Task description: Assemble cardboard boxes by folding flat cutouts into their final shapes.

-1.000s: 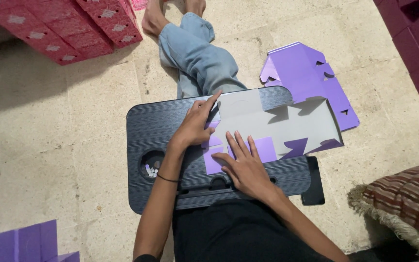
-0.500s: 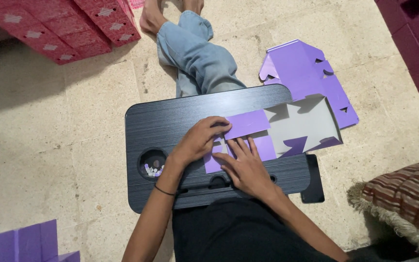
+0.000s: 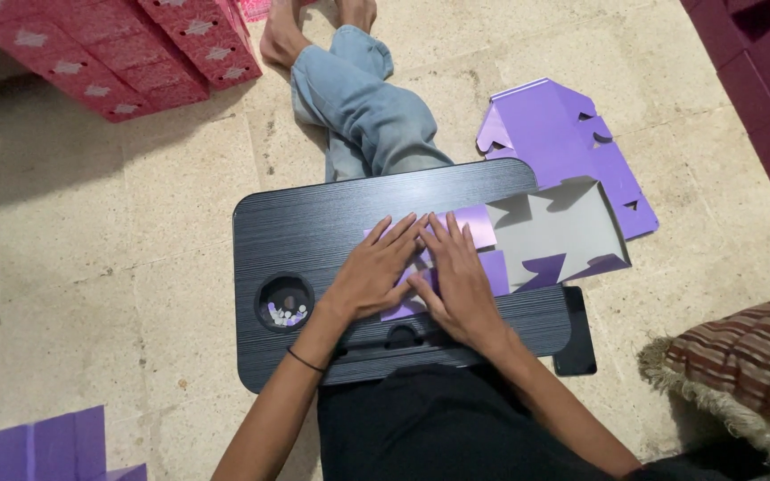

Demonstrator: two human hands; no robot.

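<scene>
Person's sitting on the floor with a black lap desk (image 3: 314, 232) over their legs. Left hand (image 3: 374, 274) and right hand (image 3: 456, 281) both lie flat, fingers spread, gripping nothing, just pressing a purple die-cut card sheet (image 3: 545, 236) near the desk's right edge. Its grey side overhangs that edge, so uneven pressure could skew the fold or tear a notch. Spare purple sheet (image 3: 563, 134) lies on the floor beyond.

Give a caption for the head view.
Both hands, left and right, press a purple die-cut cardboard sheet flat on a black lap desk.
</scene>
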